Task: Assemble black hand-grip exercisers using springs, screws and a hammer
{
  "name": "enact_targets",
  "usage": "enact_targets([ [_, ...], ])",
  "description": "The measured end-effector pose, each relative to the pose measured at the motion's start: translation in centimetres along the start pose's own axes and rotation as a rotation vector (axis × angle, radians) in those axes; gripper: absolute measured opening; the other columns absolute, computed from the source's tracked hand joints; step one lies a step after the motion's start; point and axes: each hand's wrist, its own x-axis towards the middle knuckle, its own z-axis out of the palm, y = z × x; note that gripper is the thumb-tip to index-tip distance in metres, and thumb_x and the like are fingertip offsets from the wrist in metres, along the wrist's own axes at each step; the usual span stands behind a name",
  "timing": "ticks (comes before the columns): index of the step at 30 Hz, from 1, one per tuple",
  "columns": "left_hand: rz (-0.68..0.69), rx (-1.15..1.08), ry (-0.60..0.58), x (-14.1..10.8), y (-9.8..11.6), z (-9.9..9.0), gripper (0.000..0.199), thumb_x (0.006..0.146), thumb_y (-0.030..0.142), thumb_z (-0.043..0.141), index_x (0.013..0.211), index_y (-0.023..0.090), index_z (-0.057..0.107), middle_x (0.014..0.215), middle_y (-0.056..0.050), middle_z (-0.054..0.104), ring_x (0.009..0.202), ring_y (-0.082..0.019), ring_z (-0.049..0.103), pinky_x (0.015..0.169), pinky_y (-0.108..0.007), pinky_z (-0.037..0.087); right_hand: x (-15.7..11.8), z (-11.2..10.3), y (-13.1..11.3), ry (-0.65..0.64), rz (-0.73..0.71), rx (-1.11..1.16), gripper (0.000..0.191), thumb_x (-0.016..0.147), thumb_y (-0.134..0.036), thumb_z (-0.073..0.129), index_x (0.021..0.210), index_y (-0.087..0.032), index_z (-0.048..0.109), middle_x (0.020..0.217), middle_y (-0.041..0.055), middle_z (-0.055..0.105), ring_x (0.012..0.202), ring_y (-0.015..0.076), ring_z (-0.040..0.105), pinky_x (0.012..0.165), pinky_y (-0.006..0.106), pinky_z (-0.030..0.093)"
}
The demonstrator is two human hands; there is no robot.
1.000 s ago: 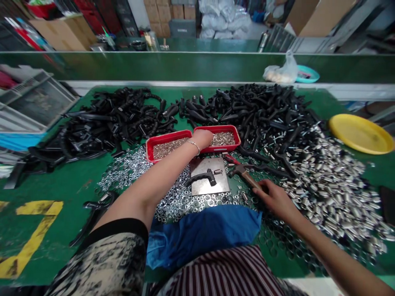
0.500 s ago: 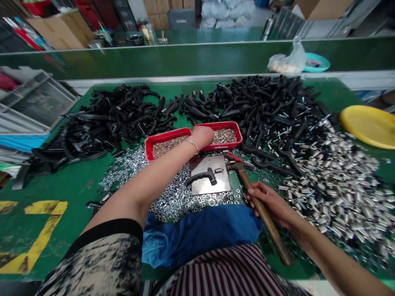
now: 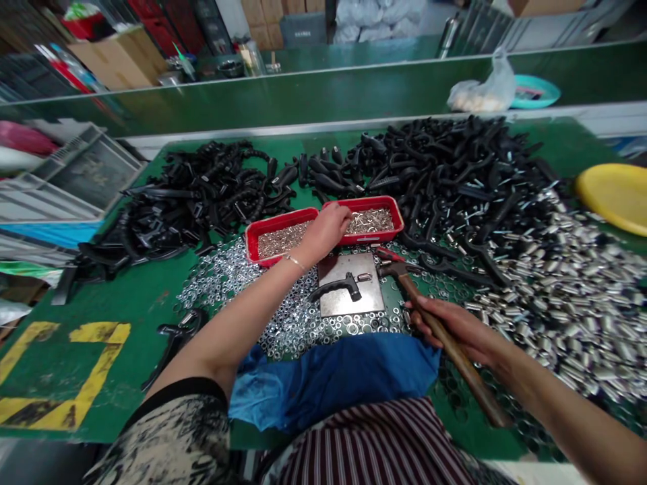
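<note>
- Gripping the hammer [image 3: 470, 377] partway along its wooden handle, the right hand [image 3: 447, 327] has its fingers wrapped narrowly round it, probably for easy control; the hammer's head points toward the plate's right edge.
- The left hand [image 3: 328, 229] reaches over the right red tray [image 3: 377, 237], fingers curled close together; whether they pinch any of the small metal pins [image 3: 373, 220] cannot be told.
- A black handle [image 3: 336, 286] lies on the metal plate [image 3: 354, 306], with a metal sleeve [image 3: 364, 277] just beside its crosspiece, the flat plate likely giving firm backing.
- Washers [image 3: 298, 330] spread left of and below the plate, and piled sleeves [image 3: 571, 289] at right, seem placed for short reaches.
</note>
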Motion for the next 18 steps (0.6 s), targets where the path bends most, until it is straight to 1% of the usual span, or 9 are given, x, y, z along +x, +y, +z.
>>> enact_targets([
  [1, -0.006, -0.077, -0.027, -1.6, 0.2, -0.2, 0.012, 0.095, 0.019, 0.056, 0.100, 0.015, 0.067, 0.103, -0.010, 0.072, 0.096, -0.020, 0.066, 0.090, -0.032, 0.049, 0.1, -0.1, -0.2, -0.011, -0.003, -0.021, 0.031, 0.091, -0.045, 0.069, 0.101, -0.017, 0.060, 0.074, -0.0012, 0.055, 0.054, 0.0078, 0.047, 0.041, 0.018, 0.040],
  [2, -0.044, -0.153, -0.060, -3.1, 0.4, -0.3, 0.010, 0.094, 0.021, 0.059, 0.098, 0.016, 0.067, 0.094, -0.008, 0.072, 0.086, -0.018, 0.066, 0.083, -0.031, 0.049, 0.1, -0.2, -0.3, -0.018, -0.025, -0.053, 0.030, 0.091, -0.046, 0.069, 0.098, -0.018, 0.059, 0.071, -0.0028, 0.053, 0.053, 0.0072, 0.045, 0.042, 0.018, 0.040],
  [4, -0.137, -0.263, -0.109, -6.0, 0.7, 0.0, 0.011, 0.094, 0.026, 0.061, 0.093, 0.017, 0.067, 0.081, -0.004, 0.070, 0.071, -0.015, 0.063, 0.072, -0.030, 0.048, 0.0, -0.1, -0.6, -0.010, -0.120, -0.147, 0.030, 0.092, -0.047, 0.067, 0.091, -0.019, 0.055, 0.069, -0.0047, 0.052, 0.051, 0.0064, 0.045, 0.045, 0.019, 0.040],
  [5, -0.164, -0.281, -0.116, -7.1, 0.8, 0.4, 0.013, 0.094, 0.029, 0.061, 0.089, 0.018, 0.066, 0.079, -0.004, 0.069, 0.069, -0.015, 0.062, 0.070, -0.030, 0.046, -0.2, 0.1, -0.8, -0.001, -0.170, -0.210, 0.031, 0.094, -0.049, 0.064, 0.090, -0.020, 0.053, 0.068, -0.0051, 0.052, 0.051, 0.0066, 0.046, 0.046, 0.019, 0.041],
  [7, -0.180, -0.252, -0.107, -8.6, 0.7, 1.5, 0.020, 0.095, 0.032, 0.061, 0.082, 0.018, 0.065, 0.082, -0.005, 0.068, 0.075, -0.017, 0.061, 0.071, -0.031, 0.045, -0.6, 0.7, -1.4, 0.029, -0.247, -0.364, 0.033, 0.096, -0.053, 0.060, 0.092, -0.022, 0.052, 0.067, -0.0052, 0.055, 0.050, 0.0080, 0.049, 0.047, 0.021, 0.042],
  [10, -0.217, -0.166, -0.081, -9.3, 0.7, 3.0, 0.023, 0.096, 0.034, 0.060, 0.080, 0.018, 0.062, 0.086, -0.006, 0.066, 0.083, -0.021, 0.061, 0.076, -0.033, 0.044, -1.0, 1.8, -2.3, 0.091, -0.293, -0.598, 0.037, 0.093, -0.059, 0.060, 0.101, -0.023, 0.054, 0.070, -0.0039, 0.059, 0.049, 0.0092, 0.047, 0.042, 0.022, 0.038],
  [12, -0.242, -0.128, -0.065, -9.2, 0.8, 3.7, 0.022, 0.097, 0.033, 0.059, 0.081, 0.018, 0.061, 0.086, -0.006, 0.066, 0.083, -0.021, 0.060, 0.077, -0.034, 0.045, -1.0, 2.2, -2.5, 0.125, -0.310, -0.684, 0.039, 0.092, -0.060, 0.060, 0.102, -0.023, 0.055, 0.074, -0.0026, 0.061, 0.049, 0.0092, 0.045, 0.039, 0.022, 0.035],
  [14, -0.235, -0.099, -0.051, -9.2, 1.1, 4.1, 0.021, 0.097, 0.032, 0.060, 0.082, 0.018, 0.061, 0.087, -0.006, 0.065, 0.084, -0.021, 0.060, 0.078, -0.033, 0.045, -0.7, 2.4, -2.3, 0.134, -0.303, -0.691, 0.039, 0.092, -0.061, 0.058, 0.100, -0.023, 0.055, 0.075, -0.0023, 0.062, 0.048, 0.0092, 0.044, 0.038, 0.022, 0.033],
  [18, -0.186, -0.008, -0.051, -9.4, 1.7, 4.7, 0.022, 0.098, 0.031, 0.060, 0.082, 0.017, 0.060, 0.087, -0.006, 0.065, 0.086, -0.021, 0.060, 0.079, -0.032, 0.045, -0.1, 2.2, -1.3, 0.126, -0.263, -0.604, 0.039, 0.092, -0.062, 0.057, 0.098, -0.024, 0.053, 0.078, -0.0028, 0.062, 0.045, 0.0088, 0.042, 0.036, 0.022, 0.032],
])
